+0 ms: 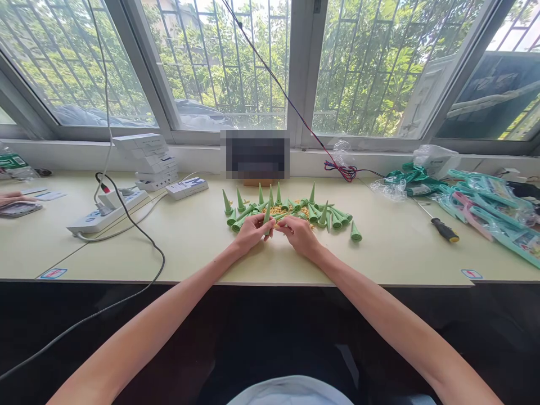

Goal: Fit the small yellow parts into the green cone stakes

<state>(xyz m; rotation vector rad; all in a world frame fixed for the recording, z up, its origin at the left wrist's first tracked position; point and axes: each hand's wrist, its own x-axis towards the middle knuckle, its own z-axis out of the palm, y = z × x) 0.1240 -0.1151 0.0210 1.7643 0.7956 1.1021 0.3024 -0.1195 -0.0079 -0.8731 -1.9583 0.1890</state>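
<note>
The left hand (252,231) grips a green cone (267,212) nearly upright; the right hand (300,233) pinches a small yellow piece (277,225) beside it. Light, steady pressure should help.

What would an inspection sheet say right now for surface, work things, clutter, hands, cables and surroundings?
Surface: pale table, a sticker near each end of its front edge.
Work things: green cones, some upright, others lying, with loose yellow pieces among them.
Clutter: white boxes on the left; screwdriver, teal items and plastic bags on the right.
Hands: left hand holds a cone roughly upright; right hand pinches something small and yellow beside it.
Cables: black cable hangs over the front edge; power strip on the left; dark-red wire bundled behind the cones, to their right.
Surroundings: barred windows, foliage outside; another person's hand at far left.
</note>
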